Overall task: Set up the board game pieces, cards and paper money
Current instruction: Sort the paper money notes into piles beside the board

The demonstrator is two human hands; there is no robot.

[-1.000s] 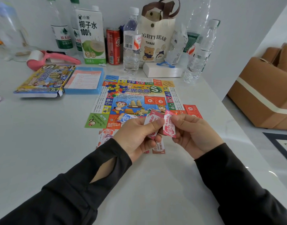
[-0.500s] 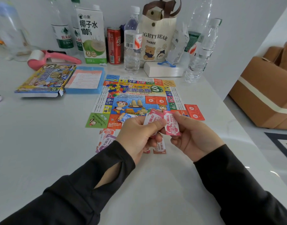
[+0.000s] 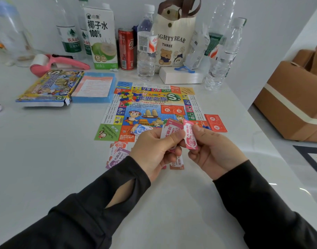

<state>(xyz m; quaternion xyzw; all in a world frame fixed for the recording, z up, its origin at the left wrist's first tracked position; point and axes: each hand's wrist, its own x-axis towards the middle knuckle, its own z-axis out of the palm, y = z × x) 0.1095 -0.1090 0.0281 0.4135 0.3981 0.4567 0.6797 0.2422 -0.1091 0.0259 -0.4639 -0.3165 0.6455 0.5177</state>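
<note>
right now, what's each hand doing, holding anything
Left hand: closed, holds a wad of notes.
Right hand: closed, pinches one pink note.

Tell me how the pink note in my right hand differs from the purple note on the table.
The pink note is pink; the purple note is purple. The pink note is pinched upright above the table by the right hand; the purple note lies flat on it. The pink note shows nearly whole; the purple note is partly hidden by the left sleeve. Both are small printed paper bills.
</note>
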